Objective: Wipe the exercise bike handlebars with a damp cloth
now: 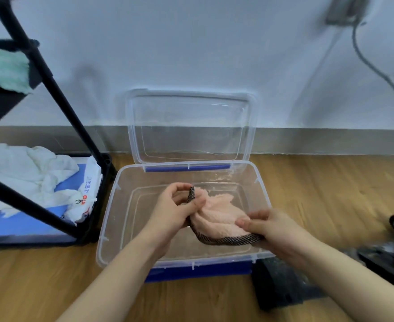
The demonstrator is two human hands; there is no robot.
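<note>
One black rack [58,108] ran off the left edge, a white heap of cloth [28,168] on its lower shelf — how many pieces, I couldn't tell. One clear bin [103,238] sat on the floor, lid [191,126] up. A dark base [282,284] at right was cut off. Over the bin hung one pink cloth [216,214], pinched in each grip — left hand [170,217] and right hand [272,231], both at its dark hem.

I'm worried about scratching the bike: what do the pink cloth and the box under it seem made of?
The pink cloth looks like soft, matte terry or microfibre, judging by its fluffy pile; its dark edging seems a woven tape. The box looks like clear, glossy hard plastic: the floor shows through its walls.
</note>
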